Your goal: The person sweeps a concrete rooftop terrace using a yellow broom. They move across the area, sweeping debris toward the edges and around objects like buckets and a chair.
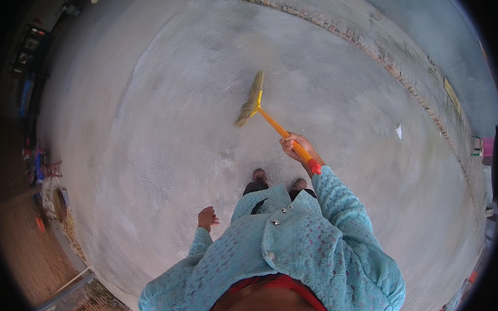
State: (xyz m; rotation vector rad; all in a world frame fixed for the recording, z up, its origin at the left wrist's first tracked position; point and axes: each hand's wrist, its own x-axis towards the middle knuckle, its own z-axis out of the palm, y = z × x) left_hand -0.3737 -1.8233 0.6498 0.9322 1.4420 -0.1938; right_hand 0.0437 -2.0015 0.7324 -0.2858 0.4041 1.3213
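A broom (271,122) with an orange handle, a red end cap and a yellow collar slants across the grey concrete floor ahead of me. Its straw-coloured bristles spread out at the far end, at or close to the floor. My right hand (297,145) is wrapped round the handle near the capped end. Down at my left side hangs my left hand (207,217), away from the broom, its fingers curled inward with nothing visible in them. Both sleeves are light blue knit.
My shoes (260,176) stand on the concrete just below the broom. A white scrap (399,131) lies to the right. A low brick edging (370,52) runs along the far right beside a wall. At the left edge are a reddish stool (51,169) and a round basket-like thing (61,203).
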